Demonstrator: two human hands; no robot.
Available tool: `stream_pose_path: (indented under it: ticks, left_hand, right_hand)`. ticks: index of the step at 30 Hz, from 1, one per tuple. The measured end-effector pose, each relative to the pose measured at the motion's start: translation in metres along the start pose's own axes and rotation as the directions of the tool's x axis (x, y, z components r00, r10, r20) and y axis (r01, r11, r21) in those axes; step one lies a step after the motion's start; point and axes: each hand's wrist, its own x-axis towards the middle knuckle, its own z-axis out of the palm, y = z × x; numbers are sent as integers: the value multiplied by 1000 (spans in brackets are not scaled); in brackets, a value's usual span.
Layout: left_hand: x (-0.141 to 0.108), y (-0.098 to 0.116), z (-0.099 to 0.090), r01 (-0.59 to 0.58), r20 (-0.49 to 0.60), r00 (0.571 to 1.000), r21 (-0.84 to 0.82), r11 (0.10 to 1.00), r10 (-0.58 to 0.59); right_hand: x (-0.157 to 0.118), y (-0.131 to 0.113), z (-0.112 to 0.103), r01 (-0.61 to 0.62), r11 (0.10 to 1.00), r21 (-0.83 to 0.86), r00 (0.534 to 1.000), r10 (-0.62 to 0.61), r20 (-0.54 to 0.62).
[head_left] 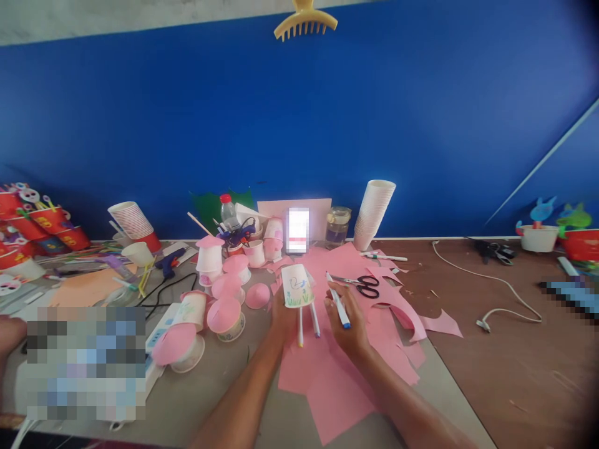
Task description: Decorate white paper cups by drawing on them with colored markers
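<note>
My left hand [282,312] is closed around a white paper cup [298,287] that carries a blue outline drawing and green grass strokes. Its narrow end points up and tilts away from me. Between the fingers of my right hand [347,315] is a white marker [340,305] with a blue end toward me; its tip lies apart from the cup. Two more markers [315,320] lie below the cup on pink paper [341,393]. Black-handled scissors [367,287] rest on the paper just beyond my right hand.
Cups with pink paper tops [226,317] crowd the left. A tall stack of white cups [374,212] stands at the back, near a glass jar [337,226]. Left of these lies a blue glue gun [171,262]. A white cable [491,274] crosses the brown table at right.
</note>
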Motion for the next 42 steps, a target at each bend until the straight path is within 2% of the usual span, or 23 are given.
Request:
stream_pose_path:
  ticks: [4, 9, 12, 34, 42]
  left_hand:
    - [2, -3, -4, -56, 20, 998, 54, 997, 55]
    - [10, -15, -12, -121, 102, 989, 169, 978, 104]
    - [12, -18, -13, -129, 91, 990, 219, 967, 111]
    - [14, -27, -16, -174, 116, 983, 310, 935, 145]
    - [12, -20, -14, -181, 98, 983, 338, 923, 157]
  right_hand:
    - [1, -8, -7, 46, 992, 114, 998, -40, -51]
    - [3, -25, -12, 194, 956, 220, 977, -208, 42]
    - [4, -29, -11, 247, 946, 211, 964, -262, 46]
    - [7, -27, -12, 264, 952, 157, 959, -276, 62]
    - [8, -27, -11, 278, 952, 132, 955, -288, 66]
